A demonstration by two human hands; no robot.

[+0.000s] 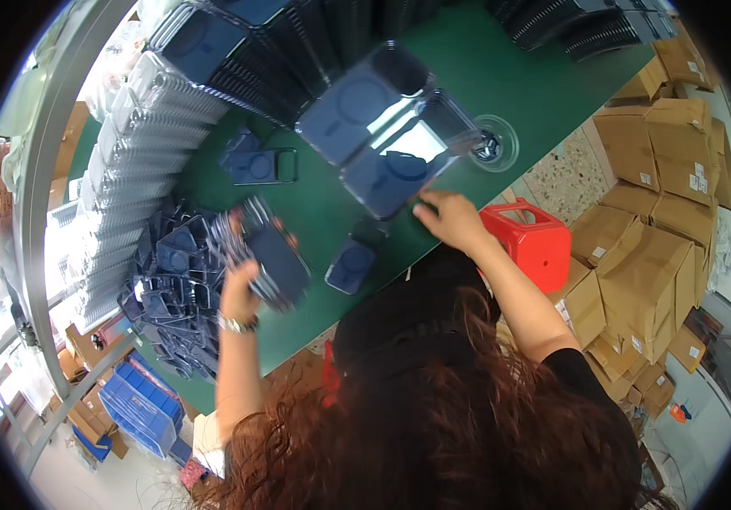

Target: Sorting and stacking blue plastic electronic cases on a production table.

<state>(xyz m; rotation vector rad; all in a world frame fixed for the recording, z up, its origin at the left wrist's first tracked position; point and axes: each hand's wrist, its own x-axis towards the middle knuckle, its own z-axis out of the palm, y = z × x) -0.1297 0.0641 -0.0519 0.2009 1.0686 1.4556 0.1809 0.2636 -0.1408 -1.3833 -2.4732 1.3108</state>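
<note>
My left hand (pixel 240 287), with a watch on its wrist, grips a fanned stack of dark blue phone cases (pixel 265 248) above the green table (pixel 501 93). My right hand (pixel 449 218) rests on the near edge of a clear plastic tray (pixel 387 127) that holds dark blue cases. One loose dark blue case (pixel 351 264) lies on the table between the two hands. Another dark case (pixel 257 164) lies farther back on the table. Hair and a dark garment hide the lower middle of the view.
A heap of dark blue cases (pixel 166 297) lies at the left. Stacks of clear trays (pixel 140 144) and dark trays (pixel 297 42) line the far side. A round clear lid (pixel 493 143), a red stool (pixel 534 242), cardboard boxes (pixel 646 255) and a blue crate (pixel 140 408) surround the table.
</note>
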